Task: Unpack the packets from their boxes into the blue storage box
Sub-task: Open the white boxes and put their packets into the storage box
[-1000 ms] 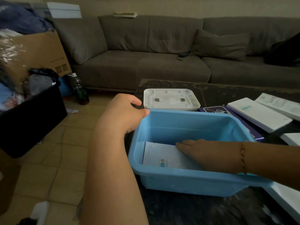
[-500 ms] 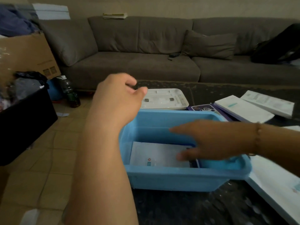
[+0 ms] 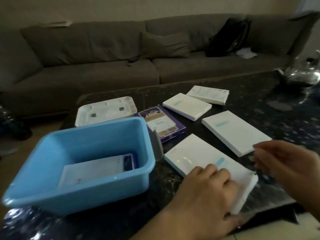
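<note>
The blue storage box (image 3: 83,163) sits at the left end of the dark bench (image 3: 285,118), its near corner close to the bench edge; one flat packet (image 3: 93,168) lies on its floor. Behind it rests a white lid (image 3: 105,110), then a purple box (image 3: 161,125). Right of that, white boxes lie spread out, and the nearest white box (image 3: 204,158) sits under the left hand (image 3: 207,193), whose fingers (image 3: 223,177) lie curled over its near end, with the thumb seemingly beneath it. The right hand (image 3: 290,170) hovers just beside it, blurred, so I cannot tell how its fingers stand. The box overhangs nothing, but a hurried lift could knock the neighbouring white box (image 3: 233,130), or pulling the flap one-handed might spill the contents. Open bench lies beyond to the right.
</note>
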The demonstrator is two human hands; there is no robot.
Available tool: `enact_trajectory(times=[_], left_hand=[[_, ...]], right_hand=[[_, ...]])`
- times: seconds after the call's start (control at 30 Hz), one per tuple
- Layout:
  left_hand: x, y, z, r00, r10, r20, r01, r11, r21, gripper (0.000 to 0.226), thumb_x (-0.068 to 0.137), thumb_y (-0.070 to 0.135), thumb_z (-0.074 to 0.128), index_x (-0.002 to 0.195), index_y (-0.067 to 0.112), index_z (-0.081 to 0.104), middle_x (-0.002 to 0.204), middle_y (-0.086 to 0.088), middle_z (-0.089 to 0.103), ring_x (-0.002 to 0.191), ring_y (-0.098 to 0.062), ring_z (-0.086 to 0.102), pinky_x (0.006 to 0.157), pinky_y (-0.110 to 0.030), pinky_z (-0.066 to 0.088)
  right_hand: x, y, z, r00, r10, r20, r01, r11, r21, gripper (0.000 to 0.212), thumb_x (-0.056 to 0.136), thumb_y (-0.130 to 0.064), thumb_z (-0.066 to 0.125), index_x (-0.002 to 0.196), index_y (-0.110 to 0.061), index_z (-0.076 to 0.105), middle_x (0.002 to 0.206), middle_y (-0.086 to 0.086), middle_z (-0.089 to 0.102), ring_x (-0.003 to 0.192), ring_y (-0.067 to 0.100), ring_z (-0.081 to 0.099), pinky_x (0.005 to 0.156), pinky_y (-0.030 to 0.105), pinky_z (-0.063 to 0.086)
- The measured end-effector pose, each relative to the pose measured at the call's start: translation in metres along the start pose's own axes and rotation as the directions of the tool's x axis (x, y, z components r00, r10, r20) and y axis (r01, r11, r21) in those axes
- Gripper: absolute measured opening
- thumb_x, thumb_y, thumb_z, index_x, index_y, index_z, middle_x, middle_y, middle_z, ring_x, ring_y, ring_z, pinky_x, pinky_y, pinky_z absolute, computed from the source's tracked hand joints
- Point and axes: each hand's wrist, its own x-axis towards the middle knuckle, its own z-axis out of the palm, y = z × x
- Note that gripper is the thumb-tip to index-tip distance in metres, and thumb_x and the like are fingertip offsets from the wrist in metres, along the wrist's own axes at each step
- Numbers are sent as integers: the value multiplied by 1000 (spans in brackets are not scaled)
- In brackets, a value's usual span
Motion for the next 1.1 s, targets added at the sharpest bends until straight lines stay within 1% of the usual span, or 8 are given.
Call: enact_trajectory(times=[0.1, 0.27, 0.37, 0.47, 0.6, 0.8, 0.97, 1.1], left_hand=[[0, -7, 31, 990, -11, 141, 4, 999, 50, 59, 87, 63, 58, 129, 23, 47, 140, 0, 43, 132, -24, 35, 110, -45, 35], [-2, -13, 46, 970, 40, -241, -32, 999, 37, 35, 90, 60, 56, 93, 25, 63, 103, 8, 63, 100, -14, 57, 85, -35, 50], [-5, -15, 45, 875, 11, -483, -45, 997, -58, 30, 98, 35, 60, 76, 14, 65, 81, 4, 64, 77, -15, 60, 66, -34, 49], [-3, -16, 34, 754, -166, -636, 9, 970, -242, 34, 101, 29, 51, 79, 8, 66, 79, 5, 64, 77, -7, 61, 63, -24, 52], [-2, -11, 17, 674, -327, -663, 53, 916, -397, 45, 103, 38, 42, 80, 5, 63, 78, 20, 53, 73, 10, 54, 62, 0, 38], [-4, -14, 14, 658, -319, -682, 50, 922, -384, 42, 102, 35, 43, 78, 7, 63, 75, 18, 55, 70, 10, 53, 63, -1, 38], [-3, -11, 11, 660, -274, -699, 4, 932, -362, 52, 104, 42, 40, 81, 2, 64, 84, 16, 58, 84, 10, 59, 66, 0, 42], [-5, -14, 17, 699, -184, -691, -23, 960, -279, 48, 105, 39, 42, 82, 3, 64, 85, 9, 61, 85, -1, 62, 72, -5, 47]], right_hand=[[-5, 19, -7, 999, 51, -3, -51, 997, -53, 15, 84, -15, 68, 80, -30, 71, 78, -13, 73, 67, 5, 69, 64, 32, 60], [-14, 31, -7, 990, -31, 135, 63, 969, -238, 14, 84, -23, 69, 84, -36, 65, 70, -14, 68, 75, -9, 64, 59, 15, 50], [-22, 32, -4, 976, -161, 149, 205, 913, -353, 12, 85, -36, 65, 78, -45, 59, 71, -22, 64, 73, -9, 61, 58, 7, 44], [-32, 29, 6, 902, -409, 136, 431, 846, -315, 8, 89, -35, 60, 86, -34, 68, 90, -22, 65, 69, -9, 58, 61, 6, 45], [-37, 27, 30, 790, -598, 135, 608, 739, -289, 18, 88, -21, 67, 104, -23, 74, 114, -10, 69, 89, 5, 69, 68, 22, 58], [-35, 10, 36, 672, -739, -47, 692, 649, -318, 11, 84, -10, 66, 88, -13, 76, 87, -1, 70, 58, 21, 62, 45, 34, 47], [-30, 16, 44, 746, -662, 69, 607, 634, -480, 27, 83, -14, 61, 108, -20, 72, 121, -5, 68, 63, 20, 66, 43, 34, 49], [-27, 24, 56, 792, -567, 227, 587, 604, -539, 44, 79, -16, 60, 122, -25, 64, 129, -3, 64, 53, 20, 61, 37, 27, 41]])
